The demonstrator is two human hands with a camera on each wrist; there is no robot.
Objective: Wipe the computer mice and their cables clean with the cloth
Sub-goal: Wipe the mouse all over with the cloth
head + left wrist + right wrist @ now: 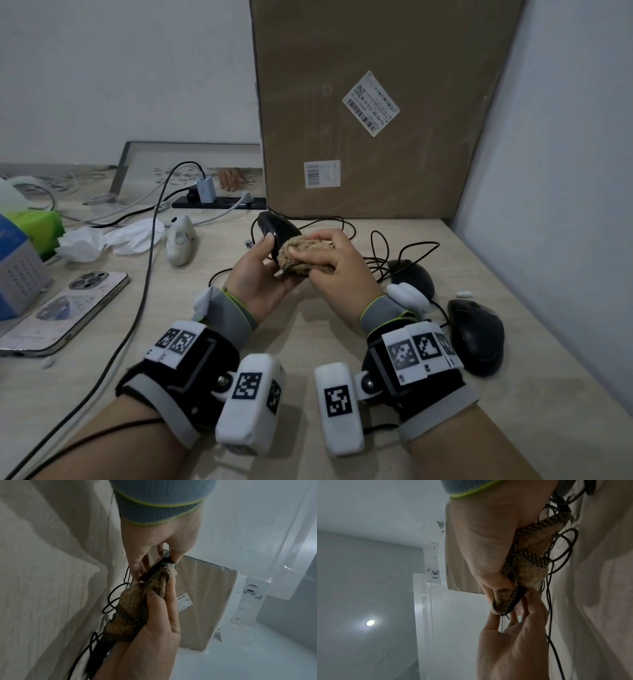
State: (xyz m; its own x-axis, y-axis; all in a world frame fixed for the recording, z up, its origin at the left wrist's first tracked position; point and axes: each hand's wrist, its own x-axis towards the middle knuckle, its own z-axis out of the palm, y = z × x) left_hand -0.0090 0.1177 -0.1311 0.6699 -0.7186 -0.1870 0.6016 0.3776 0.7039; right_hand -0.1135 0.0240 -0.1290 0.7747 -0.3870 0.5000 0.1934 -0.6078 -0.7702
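Observation:
My left hand [274, 260] holds a black mouse [275, 228] above the table, thumb on its side. Against that mouse my right hand [315, 250] presses a bunched tan fuzzy cloth [301, 258], fingers curled over it. The left wrist view shows the cloth [137, 601] wrapped along the mouse [157, 566] between both hands. In the right wrist view, the cloth [527, 569] covers most of the mouse [517, 599]. Two more black mice [411, 277] [476, 335] lie on the table to the right, their black cables [376, 253] tangled behind my hands.
A big cardboard box [376, 102] leans on the wall behind. On the left lie a phone [65, 308], crumpled tissue [113, 236], a white device [180, 243], a power strip [219, 204] and a long black lead [147, 257]. A wall [565, 171] bounds the right side.

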